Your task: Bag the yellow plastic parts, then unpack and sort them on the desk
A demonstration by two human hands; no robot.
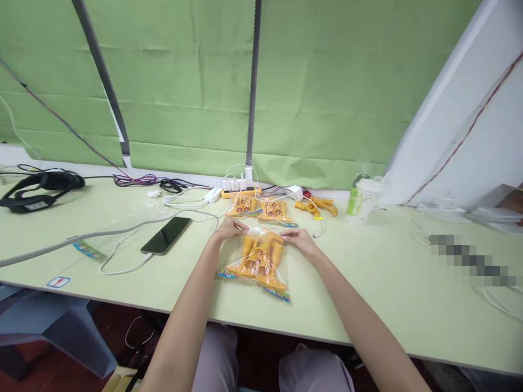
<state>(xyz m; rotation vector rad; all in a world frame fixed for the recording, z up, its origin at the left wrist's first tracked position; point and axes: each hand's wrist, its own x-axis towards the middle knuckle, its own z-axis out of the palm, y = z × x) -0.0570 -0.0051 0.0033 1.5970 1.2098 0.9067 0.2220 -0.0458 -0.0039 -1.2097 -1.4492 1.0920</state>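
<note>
A clear plastic bag [261,260] of yellow-orange plastic parts lies on the table in front of me, its printed blue edge toward me. At its far left corner, my left hand [231,228] pinches the film between thumb and fingers. My right hand [301,240] pinches the far right corner in the same way. Just beyond lie two smaller-looking filled bags, a left one [244,206] and a right one [273,209], with similar parts inside. Loose yellow-orange parts [316,206] rest to their right. What the parts make up, I cannot tell.
On the left, a phone [166,236] lies plugged into a white cable, near an opened clear bag [90,249] and a black headset [38,189]. A power strip [241,192] with chargers stands at the back. A plastic cup [365,200] stands at the right.
</note>
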